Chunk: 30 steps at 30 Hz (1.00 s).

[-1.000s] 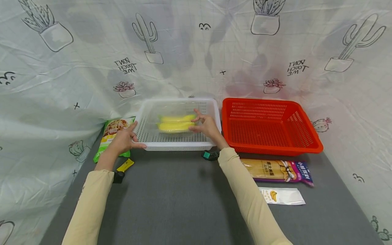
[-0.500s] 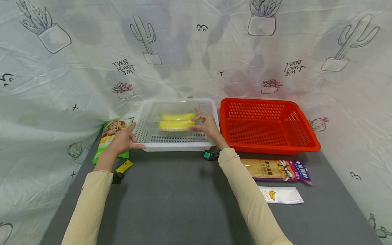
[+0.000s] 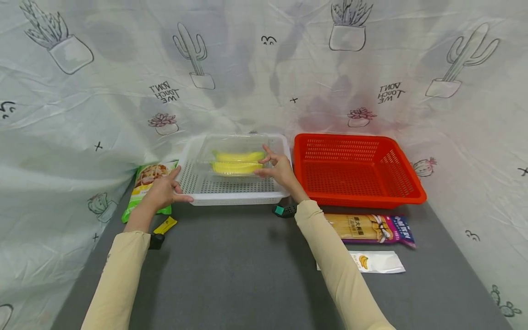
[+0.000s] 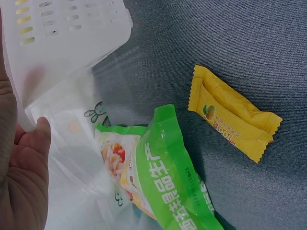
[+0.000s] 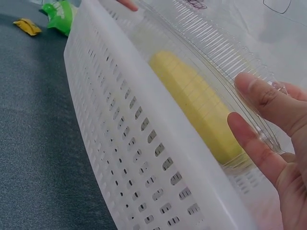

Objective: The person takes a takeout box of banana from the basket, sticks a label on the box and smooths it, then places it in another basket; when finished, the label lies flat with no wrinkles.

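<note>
A clear plastic box [image 3: 226, 144] with long yellow pieces [image 3: 237, 168] inside lies in the white perforated basket [image 3: 235, 200]. My right hand [image 3: 281, 172] pinches the right end of this box between thumb and fingers, as the right wrist view shows up close. Its fingertips [image 5: 249, 132] are on the clear edge. At the basket's front left corner, my left hand [image 3: 162, 189] grips the rim, thumb along the front and fingers at the left side. Part of that hand is cut off in the left wrist view.
A red basket [image 3: 359, 201] stands right of the white one. Before it lie a pasta packet [image 3: 363, 228] and a white banana-print packet [image 3: 381, 262]. A green food bag [image 3: 142, 190] and a small yellow wrapper [image 4: 235, 113] lie at left. A patterned sheet hangs behind.
The head view shifts slightly, so the whole scene slides a little left. Both hands keep their holds; the box's near edge seems to tilt a little.
</note>
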{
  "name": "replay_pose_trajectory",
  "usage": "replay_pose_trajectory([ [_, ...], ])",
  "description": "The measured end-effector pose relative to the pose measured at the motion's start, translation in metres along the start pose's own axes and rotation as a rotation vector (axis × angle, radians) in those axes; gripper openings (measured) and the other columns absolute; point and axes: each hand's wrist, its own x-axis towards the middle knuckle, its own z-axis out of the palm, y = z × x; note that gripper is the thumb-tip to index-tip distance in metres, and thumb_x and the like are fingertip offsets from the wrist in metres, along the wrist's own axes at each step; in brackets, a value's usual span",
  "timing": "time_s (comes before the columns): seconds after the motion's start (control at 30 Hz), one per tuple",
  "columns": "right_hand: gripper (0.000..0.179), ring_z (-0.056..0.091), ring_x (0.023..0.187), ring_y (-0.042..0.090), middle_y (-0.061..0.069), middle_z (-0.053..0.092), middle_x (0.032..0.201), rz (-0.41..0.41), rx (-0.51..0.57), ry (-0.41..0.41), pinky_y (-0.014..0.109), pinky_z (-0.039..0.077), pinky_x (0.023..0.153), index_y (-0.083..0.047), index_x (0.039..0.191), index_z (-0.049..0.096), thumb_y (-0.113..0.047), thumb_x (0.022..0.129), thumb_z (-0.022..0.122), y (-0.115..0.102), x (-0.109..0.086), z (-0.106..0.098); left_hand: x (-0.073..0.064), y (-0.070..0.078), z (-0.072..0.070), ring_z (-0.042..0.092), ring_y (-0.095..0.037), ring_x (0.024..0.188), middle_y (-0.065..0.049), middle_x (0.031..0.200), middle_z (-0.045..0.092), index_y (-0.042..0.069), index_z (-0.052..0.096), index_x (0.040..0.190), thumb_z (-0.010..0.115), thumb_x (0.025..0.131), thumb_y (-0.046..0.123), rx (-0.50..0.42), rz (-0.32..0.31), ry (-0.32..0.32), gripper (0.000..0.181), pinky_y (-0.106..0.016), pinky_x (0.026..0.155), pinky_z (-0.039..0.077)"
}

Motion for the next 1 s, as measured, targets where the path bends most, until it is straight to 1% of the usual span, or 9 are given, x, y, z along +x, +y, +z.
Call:
replay_pose_trajectory([
  [0.1,0.033,0.043,0.131,0.031,0.003,0.033,0.153,-0.004,-0.026,-0.009,0.033,0.056,0.074,0.015,0.101,0.065,0.001,0.074,0.079,-0.002,-0.003,-0.002,0.0,0.0,0.001,0.043,-0.027,0.068,-0.024,0.105,0.066,-0.006,0.047,0.132,0.081,0.068,0.05,0.0,0.014,0.006,0.092,-0.041,0.073,0.04],
  [0.33,0.032,0.028,0.14,0.03,0.006,0.033,0.153,-0.034,-0.072,-0.028,0.036,0.048,0.092,0.014,0.099,0.065,-0.003,0.076,0.079,-0.005,-0.007,-0.004,-0.002,-0.001,0.0,0.044,-0.04,0.114,-0.024,0.154,0.022,0.003,0.062,0.069,0.082,0.068,0.046,0.009,0.04,0.004,0.047,-0.056,0.099,0.036],
  [0.47,0.032,0.03,0.139,0.031,0.006,0.033,0.153,-0.03,-0.068,-0.019,0.028,0.054,0.078,0.014,0.099,0.066,-0.002,0.076,0.079,-0.009,-0.01,-0.006,0.0,-0.002,0.0,0.037,-0.043,0.125,-0.023,0.155,0.019,0.005,0.061,0.066,0.083,0.068,0.046,-0.003,0.034,-0.005,0.046,-0.058,0.101,0.033],
  [0.53,0.032,0.03,0.139,0.031,0.008,0.033,0.153,-0.026,-0.053,-0.013,0.025,0.054,0.074,0.015,0.1,0.065,0.0,0.075,0.079,-0.011,-0.012,-0.007,0.0,-0.002,0.0,0.041,-0.041,0.118,-0.023,0.155,0.02,0.002,0.063,0.073,0.083,0.068,0.046,-0.008,0.031,-0.004,0.049,-0.057,0.099,0.035],
  [0.6,0.032,0.03,0.139,0.033,0.009,0.033,0.153,-0.022,-0.02,-0.007,0.025,0.055,0.071,0.016,0.101,0.064,0.004,0.075,0.078,-0.013,-0.014,-0.007,0.0,-0.002,0.0,0.05,-0.035,0.099,-0.021,0.139,0.049,-0.004,0.066,0.103,0.082,0.068,0.048,-0.008,0.026,-0.007,0.064,-0.054,0.093,0.04],
  [0.67,0.032,0.029,0.139,0.036,0.01,0.032,0.154,-0.016,0.017,-0.006,0.026,0.055,0.071,0.018,0.102,0.062,0.007,0.075,0.076,-0.015,-0.017,-0.007,-0.001,-0.001,-0.001,0.051,-0.028,0.082,-0.015,0.11,0.067,-0.006,0.051,0.132,0.082,0.068,0.048,-0.006,0.019,-0.01,0.09,-0.051,0.087,0.042],
  [0.77,0.032,0.028,0.139,0.037,0.01,0.032,0.154,-0.005,0.046,0.002,0.026,0.055,0.071,0.019,0.102,0.06,0.008,0.076,0.075,-0.019,-0.021,-0.009,-0.002,0.0,-0.001,0.046,-0.021,0.063,-0.001,0.067,0.062,-0.005,0.017,0.15,0.081,0.067,0.05,-0.004,0.008,-0.017,0.118,-0.046,0.08,0.043],
  [0.9,0.033,0.029,0.139,0.034,0.008,0.033,0.153,-0.002,0.033,0.019,0.025,0.055,0.072,0.018,0.102,0.061,0.007,0.076,0.076,-0.021,-0.024,-0.012,-0.001,0.001,-0.001,0.045,-0.023,0.066,-0.006,0.068,0.063,-0.005,0.02,0.15,0.081,0.067,0.051,-0.003,-0.004,-0.017,0.117,-0.044,0.078,0.042],
  [1.0,0.033,0.029,0.139,0.034,0.009,0.033,0.153,-0.016,0.032,0.024,0.024,0.054,0.071,0.018,0.102,0.061,0.007,0.075,0.076,-0.021,-0.026,-0.013,0.001,0.001,0.0,0.046,-0.027,0.073,-0.019,0.104,0.068,-0.006,0.039,0.141,0.08,0.066,0.054,-0.002,-0.015,-0.015,0.105,-0.042,0.076,0.04],
])
